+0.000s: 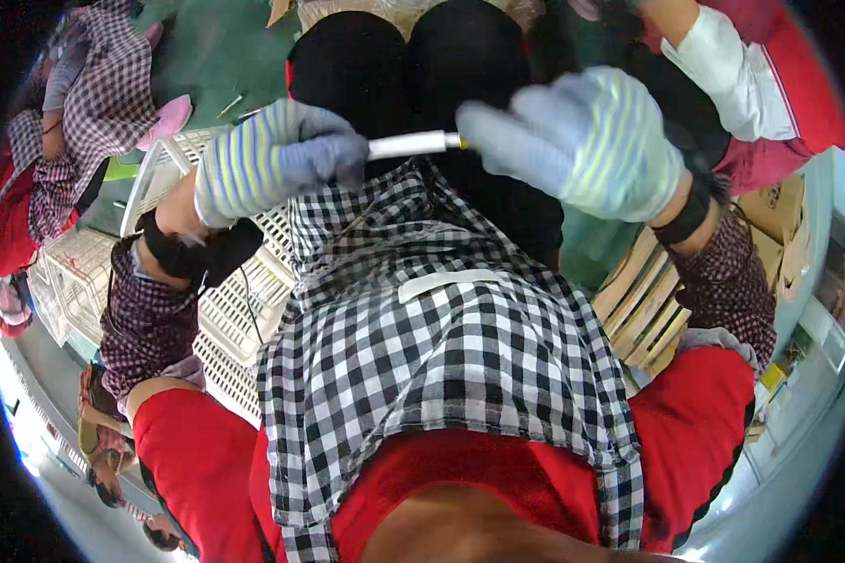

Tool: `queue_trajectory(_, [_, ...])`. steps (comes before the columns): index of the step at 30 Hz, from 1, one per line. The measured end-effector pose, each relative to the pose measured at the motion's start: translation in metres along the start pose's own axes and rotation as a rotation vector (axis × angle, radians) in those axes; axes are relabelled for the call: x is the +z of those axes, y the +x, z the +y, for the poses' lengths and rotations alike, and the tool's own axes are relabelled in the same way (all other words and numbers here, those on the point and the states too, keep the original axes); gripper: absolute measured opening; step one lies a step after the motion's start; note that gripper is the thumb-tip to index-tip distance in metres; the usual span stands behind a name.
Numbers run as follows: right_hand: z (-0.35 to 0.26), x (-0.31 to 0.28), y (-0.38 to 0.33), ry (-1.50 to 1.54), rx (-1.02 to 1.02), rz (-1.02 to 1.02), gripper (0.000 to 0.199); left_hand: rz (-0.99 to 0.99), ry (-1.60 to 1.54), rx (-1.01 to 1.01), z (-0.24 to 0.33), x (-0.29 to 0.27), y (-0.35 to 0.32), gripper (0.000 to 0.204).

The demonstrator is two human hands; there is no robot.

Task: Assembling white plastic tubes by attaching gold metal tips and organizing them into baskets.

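Observation:
Above my lap, my left hand point(282, 158), in a striped knit glove, is closed on one end of a slim white tube point(407, 144). The tube lies almost level, with a narrow yellow part at its right end. At that yellow end are the fingertips of my right hand point(580, 143), gloved the same way. Motion smears those fingers, so whether they grip the tube is unclear. A pale curved strip point(449, 281) rests on my black-and-white checked apron point(460, 361).
White slatted plastic crates point(230, 328) stand by my left arm. To my right are stacked cardboard pieces point(643, 296) and an open cardboard box point(775, 220). A co-worker's sleeve point(732, 75) reaches in at upper right; another person in a checked garment point(113, 70) sits at upper left.

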State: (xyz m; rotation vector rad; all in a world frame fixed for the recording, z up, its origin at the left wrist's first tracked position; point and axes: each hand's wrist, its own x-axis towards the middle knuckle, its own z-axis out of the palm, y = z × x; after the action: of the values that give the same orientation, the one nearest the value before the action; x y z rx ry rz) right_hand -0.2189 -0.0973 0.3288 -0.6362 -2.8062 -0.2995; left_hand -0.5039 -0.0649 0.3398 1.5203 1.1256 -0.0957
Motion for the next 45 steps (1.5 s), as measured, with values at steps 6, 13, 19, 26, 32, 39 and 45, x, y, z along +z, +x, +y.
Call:
queue_trajectory(6, [-0.016,0.013,-0.002,1.442,0.905,-0.21,0.03,0.37,0.758,0.514,0.0,0.022,-0.001,0.023])
queue_trajectory(13, [-0.007,0.018,-0.009,0.147,0.19,0.17,0.03,-0.059,0.147,0.024,-0.002,0.001,0.004,0.028])
queue_trajectory(19, [-0.029,0.025,-0.009,1.249,0.881,-0.104,0.026,0.403,0.894,0.657,-0.001,0.019,0.001,0.021])
queue_trajectory(26, [-0.018,0.044,-0.01,0.482,0.407,0.254,0.026,-0.029,0.113,0.073,-0.006,0.012,0.008,0.028])
queue_trajectory(32, [-0.035,0.043,-0.018,1.169,0.672,-0.051,0.026,0.294,0.763,0.492,-0.009,0.029,0.003,0.019])
queue_trajectory(39, [-0.018,0.026,-0.009,0.094,0.174,0.02,0.025,0.063,0.16,0.143,-0.012,0.024,0.012,0.026])
queue_trajectory(45, [-0.039,0.035,-0.011,1.293,0.822,-0.171,0.028,0.25,0.799,0.513,-0.011,0.029,0.003,0.027])
